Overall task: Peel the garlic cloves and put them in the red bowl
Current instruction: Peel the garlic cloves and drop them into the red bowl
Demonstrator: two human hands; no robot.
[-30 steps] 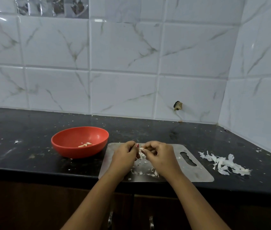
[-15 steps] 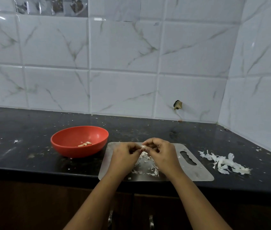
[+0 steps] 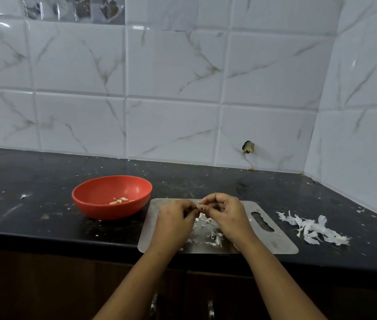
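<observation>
left hand (image 3: 173, 219), right hand (image 3: 227, 214) still pinch garlic clove (image 3: 198, 206) above board (image 3: 275, 245)

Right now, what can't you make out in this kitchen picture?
Head view, garlic clove: nearly all hidden by the pinching fingers of the left hand and right hand; how much skin remains is unclear.
Head view, peeled cloves in the red bowl: too small to count.
Head view, cupboard handles: dark, cut off by the bottom edge.
</observation>
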